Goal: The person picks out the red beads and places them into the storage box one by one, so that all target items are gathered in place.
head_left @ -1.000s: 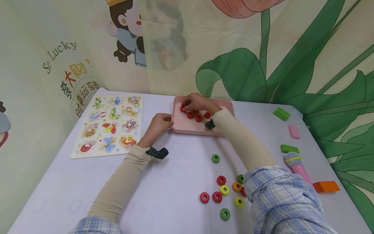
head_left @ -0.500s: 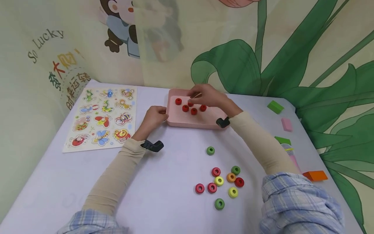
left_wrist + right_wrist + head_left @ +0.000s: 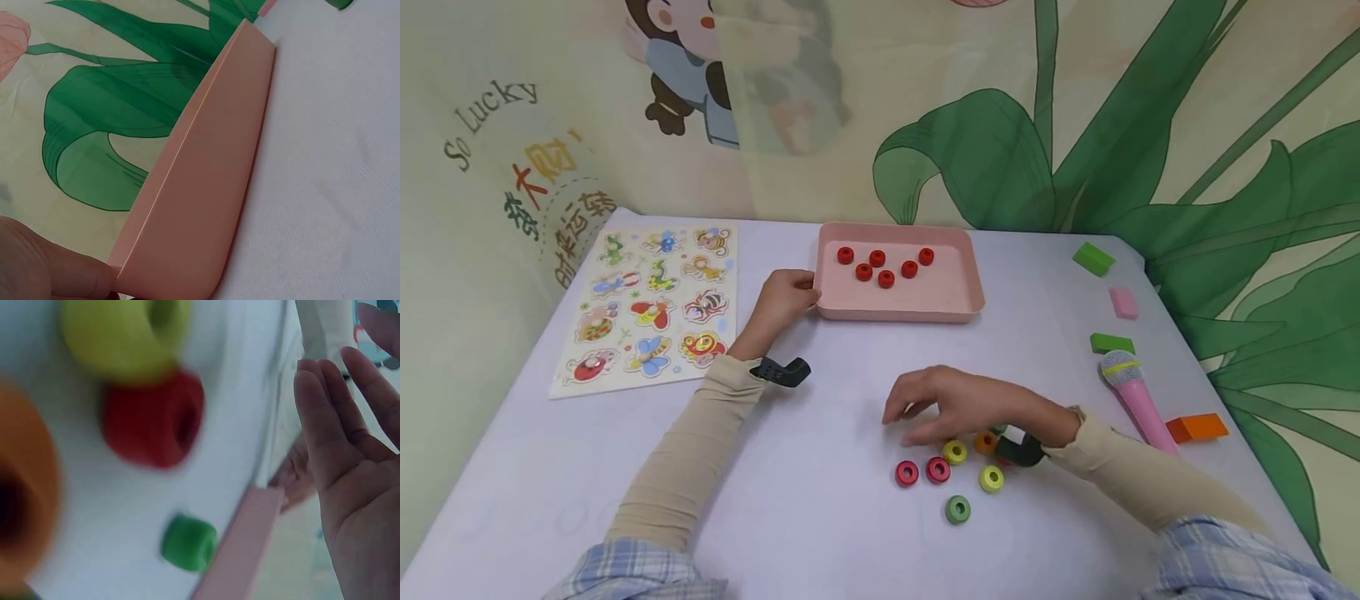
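My left hand (image 3: 781, 304) holds the left edge of a shallow pink tray (image 3: 943, 293), thumb and fingers right at its corner; the left wrist view shows the thumb by the tray wall (image 3: 194, 181). Inside the tray lie several small red beads (image 3: 886, 283). Over the loose beads on the table hovers my right hand (image 3: 973, 402), fingers spread and nothing in its grasp. Around and below it are red, yellow (image 3: 985, 483), orange and green (image 3: 950, 504) beads with holes, some partly covered by the hand and wrist camera. In the right wrist view, a red bead (image 3: 140, 422) appears blurred.
A puzzle board with insect pictures (image 3: 651, 308) lies on the left of the white table. Along the right side are green blocks (image 3: 1093, 259), a pink block (image 3: 1123, 302), a pink toy microphone (image 3: 1142, 408) and an orange block (image 3: 1197, 428). A patterned curtain stands behind.
My right hand has left the tray, where a red bead now lies at the left, and has moved back toward the loose beads. The left hand stays at the tray edge.
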A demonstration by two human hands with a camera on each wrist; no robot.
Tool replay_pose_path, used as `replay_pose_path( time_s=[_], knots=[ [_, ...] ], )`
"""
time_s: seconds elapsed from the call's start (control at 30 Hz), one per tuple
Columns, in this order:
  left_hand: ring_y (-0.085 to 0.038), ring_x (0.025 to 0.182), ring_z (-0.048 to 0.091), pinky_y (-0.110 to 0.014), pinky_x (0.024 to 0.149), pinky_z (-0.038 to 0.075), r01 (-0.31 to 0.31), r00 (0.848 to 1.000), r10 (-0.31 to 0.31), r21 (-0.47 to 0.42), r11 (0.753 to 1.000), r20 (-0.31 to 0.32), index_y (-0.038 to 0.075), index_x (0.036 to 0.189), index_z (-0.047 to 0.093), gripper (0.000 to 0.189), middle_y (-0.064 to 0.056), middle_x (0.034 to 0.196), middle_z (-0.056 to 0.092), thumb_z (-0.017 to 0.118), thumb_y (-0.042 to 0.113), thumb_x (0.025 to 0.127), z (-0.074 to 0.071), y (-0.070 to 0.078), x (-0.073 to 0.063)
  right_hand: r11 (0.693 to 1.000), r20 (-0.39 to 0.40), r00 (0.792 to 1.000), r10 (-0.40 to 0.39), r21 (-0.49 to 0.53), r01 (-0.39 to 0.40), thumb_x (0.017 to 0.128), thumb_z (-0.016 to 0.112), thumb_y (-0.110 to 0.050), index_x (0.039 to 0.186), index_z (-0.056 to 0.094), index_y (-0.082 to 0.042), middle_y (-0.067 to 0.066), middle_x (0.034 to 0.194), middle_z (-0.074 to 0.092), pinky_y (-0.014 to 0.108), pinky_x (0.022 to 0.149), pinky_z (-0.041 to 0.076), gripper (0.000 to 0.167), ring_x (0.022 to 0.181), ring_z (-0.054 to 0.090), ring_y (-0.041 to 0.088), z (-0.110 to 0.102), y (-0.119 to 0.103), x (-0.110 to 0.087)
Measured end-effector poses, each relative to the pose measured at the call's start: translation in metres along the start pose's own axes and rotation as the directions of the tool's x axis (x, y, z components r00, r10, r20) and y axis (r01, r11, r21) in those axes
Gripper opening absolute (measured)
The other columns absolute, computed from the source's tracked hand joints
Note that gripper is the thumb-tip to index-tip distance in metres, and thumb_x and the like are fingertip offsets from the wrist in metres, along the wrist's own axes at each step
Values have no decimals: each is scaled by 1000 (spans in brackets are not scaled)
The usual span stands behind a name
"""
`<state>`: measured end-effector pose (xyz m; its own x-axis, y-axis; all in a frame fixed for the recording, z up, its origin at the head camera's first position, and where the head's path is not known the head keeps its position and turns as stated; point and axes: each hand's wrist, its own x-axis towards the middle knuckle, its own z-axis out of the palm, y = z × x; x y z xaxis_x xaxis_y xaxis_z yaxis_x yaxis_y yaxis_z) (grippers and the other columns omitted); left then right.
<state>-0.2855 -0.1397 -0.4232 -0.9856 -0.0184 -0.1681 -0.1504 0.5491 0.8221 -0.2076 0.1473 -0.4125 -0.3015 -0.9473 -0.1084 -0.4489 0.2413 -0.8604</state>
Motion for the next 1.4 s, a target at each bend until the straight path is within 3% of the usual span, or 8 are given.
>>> replay_pose_path(
  time_s=[0.17, 0.37, 0.7, 0.83, 0.93, 1.07, 1.23, 1.4],
  knots=[
    [-30, 104, 59, -39, 90, 50, 21, 1000, -21, 0, 1000, -19, -9, 132, 56, 40, -24, 120, 62, 55, 6, 95, -6, -1, -1, 996, 39, 999, 3, -87, 1, 89, 75, -18, 115, 71, -12, -9, 113, 61, 23, 90, 49, 27, 106, 57, 8, 26, -2, -5],
    [-30, 105, 59, -39, 91, 50, 30, 999, -30, -11, 999, -22, -9, 132, 55, 40, -24, 121, 62, 55, 7, 95, -9, -2, 0, 979, 45, 998, 36, -201, -26, 89, 73, -16, 109, 70, -17, -13, 108, 58, 17, 78, 49, 20, 96, 52, 2, 43, 0, -3],
    [-30, 105, 60, -39, 91, 50, 31, 999, -31, -33, 999, -21, -10, 132, 55, 40, -24, 120, 62, 55, 5, 94, -10, -4, 1, 962, 60, 998, 9, -275, 8, 91, 72, -16, 101, 72, -16, -14, 102, 59, 15, 76, 47, 11, 87, 53, 1, 39, -4, 3],
    [-30, 105, 60, -39, 91, 50, 36, 999, -37, -28, 999, -21, -10, 132, 55, 41, -24, 121, 62, 55, 5, 95, -11, -4, 1, 965, 6, 997, 71, -252, -67, 90, 73, -17, 107, 73, -16, -15, 104, 60, 22, 83, 51, 17, 96, 55, 3, 9, -12, 7],
    [-30, 106, 59, -38, 91, 50, 53, 998, -53, -32, 998, -17, -10, 133, 54, 41, -24, 123, 61, 55, 6, 95, -11, -4, 1, 967, -95, 993, 74, -238, -95, 88, 75, -14, 108, 74, -15, -11, 104, 62, 33, 85, 54, 20, 98, 57, 8, -25, -15, 12],
    [-30, 104, 60, -37, 89, 50, 47, 999, -48, -38, 998, -18, -10, 132, 54, 41, -24, 121, 62, 55, 4, 94, -10, -5, 0, 968, -241, 969, 52, -225, -108, 86, 76, -8, 107, 74, -12, -3, 104, 66, 35, 86, 54, 21, 98, 61, 14, -75, -2, 22],
    [-29, 101, 60, -36, 87, 50, 35, 999, -35, -35, 999, -14, -10, 130, 57, 39, -24, 120, 63, 55, 4, 93, -5, -5, -1, 960, -386, 915, 118, -191, -205, 88, 74, -7, 107, 74, -3, 7, 104, 67, 34, 87, 54, 20, 97, 63, 21, -131, 32, 40],
    [-30, 101, 61, -38, 88, 51, 15, 1000, -15, -35, 999, -6, -10, 130, 57, 39, -24, 119, 63, 56, 4, 93, 2, -2, -2, 918, -502, 820, 275, -117, -380, 92, 71, -16, 116, 71, -3, 7, 105, 67, 36, 86, 53, 27, 97, 61, 24, -165, 65, 61]
  ],
)
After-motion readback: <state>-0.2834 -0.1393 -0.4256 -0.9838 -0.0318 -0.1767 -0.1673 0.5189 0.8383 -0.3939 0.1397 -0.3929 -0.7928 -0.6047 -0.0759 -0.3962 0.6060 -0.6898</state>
